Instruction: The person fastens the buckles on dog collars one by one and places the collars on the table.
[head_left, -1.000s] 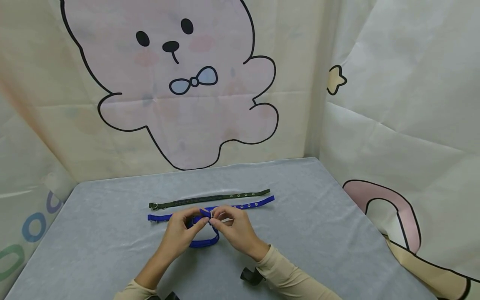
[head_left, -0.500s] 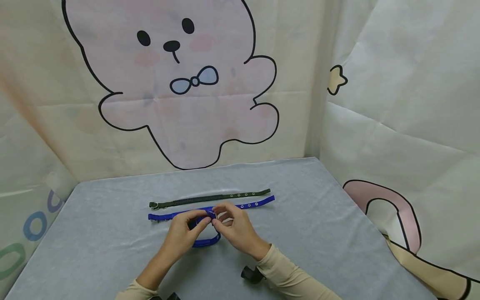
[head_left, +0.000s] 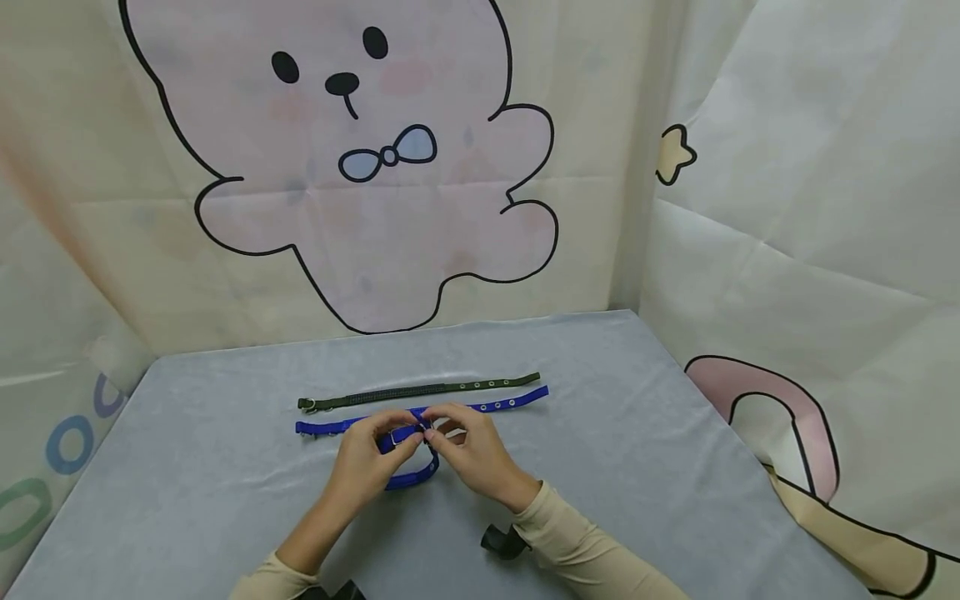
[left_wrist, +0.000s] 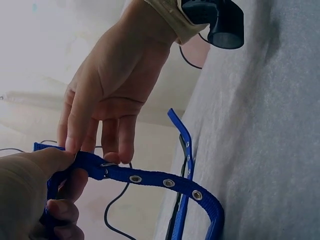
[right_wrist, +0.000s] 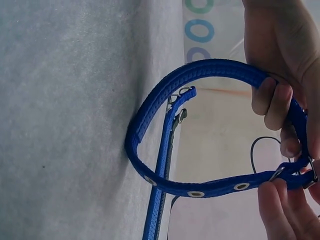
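Note:
A blue collar (right_wrist: pixel 200 72) with metal eyelets and a padded section is bent into a loop between my hands. With thumb and curled fingers, my left hand (head_left: pixel 360 461) grips the collar beside its metal buckle (right_wrist: pixel 311 175). From the other side, my right hand (head_left: pixel 482 458) pinches the strap at the buckle with its thumb and fingertips. The strap overlaps there, partly hidden by fingers. In the right wrist view the loop hangs below the hands, its eyelets facing out. How far the strap end passes through the buckle is hard to tell.
Behind the hands, a second blue collar (head_left: pixel 517 402) lies stretched out on the grey cloth-covered table (head_left: pixel 637 467). Beyond it a dark green collar (head_left: pixel 405 392) lies roughly parallel. Printed curtains (head_left: pixel 585 250) surround the table. A black wrist mount (head_left: pixel 504 542) hangs under the right wrist.
The strap end, earlier raised between the fingertips, has shifted at the buckle, and more of the buckle shows now. Both hands have moved slightly right. The collars on the table stay put.

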